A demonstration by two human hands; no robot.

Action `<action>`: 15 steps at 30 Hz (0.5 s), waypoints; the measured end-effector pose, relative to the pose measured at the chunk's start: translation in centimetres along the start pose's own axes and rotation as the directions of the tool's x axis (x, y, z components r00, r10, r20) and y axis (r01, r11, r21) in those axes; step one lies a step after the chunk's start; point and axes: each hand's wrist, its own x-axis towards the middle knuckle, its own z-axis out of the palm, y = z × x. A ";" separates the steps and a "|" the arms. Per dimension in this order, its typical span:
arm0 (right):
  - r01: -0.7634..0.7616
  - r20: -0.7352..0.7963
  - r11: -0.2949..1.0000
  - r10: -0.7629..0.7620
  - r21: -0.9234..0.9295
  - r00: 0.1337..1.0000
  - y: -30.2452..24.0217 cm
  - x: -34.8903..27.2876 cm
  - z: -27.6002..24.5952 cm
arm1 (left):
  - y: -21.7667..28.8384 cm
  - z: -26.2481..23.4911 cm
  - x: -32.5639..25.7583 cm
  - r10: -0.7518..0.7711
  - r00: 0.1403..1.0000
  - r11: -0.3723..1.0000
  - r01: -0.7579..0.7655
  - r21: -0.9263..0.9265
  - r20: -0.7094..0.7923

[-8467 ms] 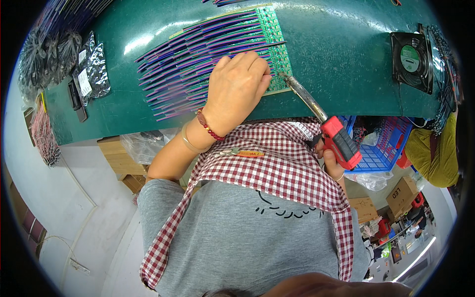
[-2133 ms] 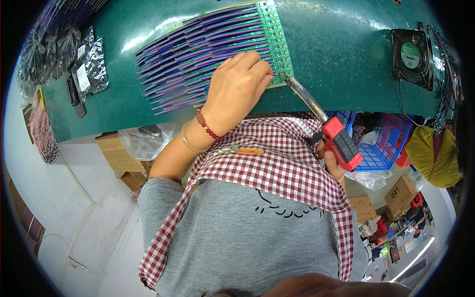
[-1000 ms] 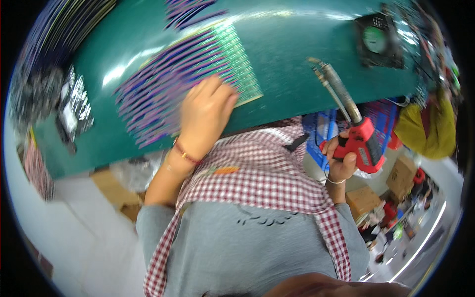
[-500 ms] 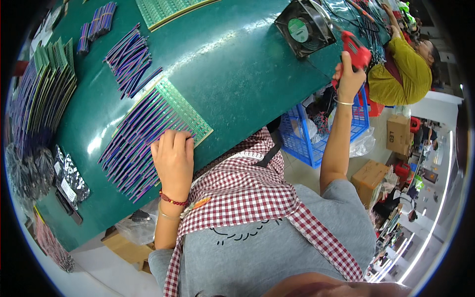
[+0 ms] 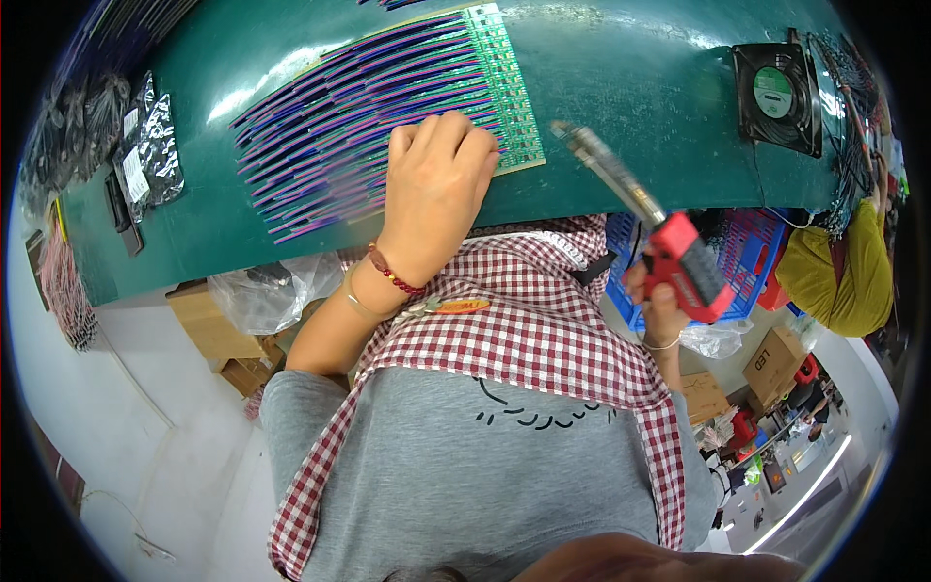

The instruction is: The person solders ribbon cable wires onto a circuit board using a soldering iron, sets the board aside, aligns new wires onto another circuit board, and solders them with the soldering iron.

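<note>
On green workbench (image 5: pixel 621 87), circuit strip (image 5: pixel 509 92), purple wires (image 5: pixel 359 116), black fan (image 5: pixel 776 92).

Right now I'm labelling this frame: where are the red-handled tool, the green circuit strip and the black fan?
red-handled tool (image 5: pixel 687 270), head view, on its red grip.
green circuit strip (image 5: pixel 509 92), head view, mid-strip.
black fan (image 5: pixel 773 94), head view, on its hub.

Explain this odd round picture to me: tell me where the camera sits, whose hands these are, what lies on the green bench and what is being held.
The camera is worn on a person's head and looks down through a fisheye lens, so straight edges bend. Both hands are that person's own. The left hand presses flat on a green circuit board with a fan of purple wires, lying on the green bench. The right hand grips a red-handled tool, its metal tip over the bench edge. A black fan sits farther right, silvery bags at left.
</note>
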 end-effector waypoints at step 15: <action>0.083 0.266 0.993 -0.058 -0.084 0.962 3.0 -0.8 0.0 | -0.2 0.3 -0.3 0.020 0.999 1.000 -0.020 0.003 -0.034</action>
